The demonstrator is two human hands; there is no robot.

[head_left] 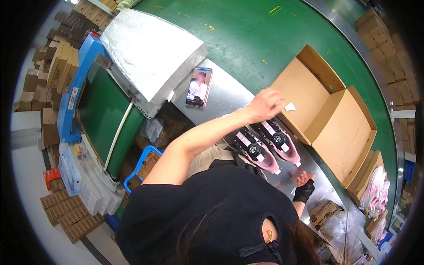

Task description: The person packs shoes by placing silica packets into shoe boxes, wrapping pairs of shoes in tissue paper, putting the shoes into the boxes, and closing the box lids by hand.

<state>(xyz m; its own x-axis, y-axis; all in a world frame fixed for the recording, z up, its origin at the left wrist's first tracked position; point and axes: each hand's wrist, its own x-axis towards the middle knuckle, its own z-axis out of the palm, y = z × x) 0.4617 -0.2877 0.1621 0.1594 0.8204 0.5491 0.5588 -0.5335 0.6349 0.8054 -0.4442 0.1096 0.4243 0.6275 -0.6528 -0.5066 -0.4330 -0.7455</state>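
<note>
A pair of black and pink sneakers with round black dials stands on the metal table in front of me: a left sneaker [255, 151] and a right sneaker [279, 139]. My left hand [264, 106] reaches over their far ends, fingers curled down. Close to its fingertips is a small white paper piece [289, 107] at the box's near edge; what the fingers hold, if anything, is hidden. Beyond the sneakers an open brown cardboard shoebox [318, 112] has its lid folded back. My right hand [304, 180], in a black lace fingerless glove, is palm up beside the sneakers, fingers apart and holding nothing.
A phone [199, 87] lies on the metal table [221, 84], left of my left hand. A large plastic-wrapped white block [150, 53] stands at the left, above a green belt [110, 115]. More pink shoes [375, 190] and clear plastic [342, 227] are at the right.
</note>
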